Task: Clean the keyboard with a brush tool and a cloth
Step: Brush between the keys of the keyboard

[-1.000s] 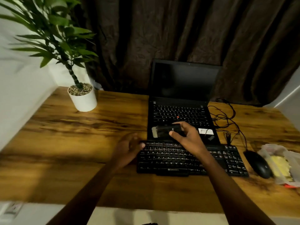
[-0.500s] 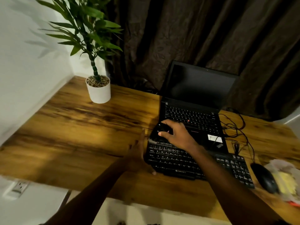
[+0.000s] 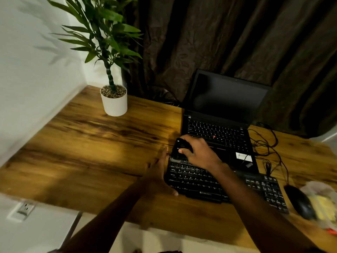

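Observation:
A black external keyboard lies on the wooden desk in front of an open laptop. My right hand grips a black brush tool at the keyboard's top-left corner, its pale bristle end down against the top key row. My left hand rests against the keyboard's left edge with straight fingers, thumb at the front corner. A yellow cloth lies in a clear wrapper at the far right.
A black mouse sits right of the keyboard, with tangled cables behind it. A potted plant in a white pot stands at the back left. Dark curtains hang behind the desk, a white wall to the left.
My right hand carried the brush tool from the keyboard's middle rear to its top-left corner. My left hand straightened against the keyboard's left edge. My head turned left.

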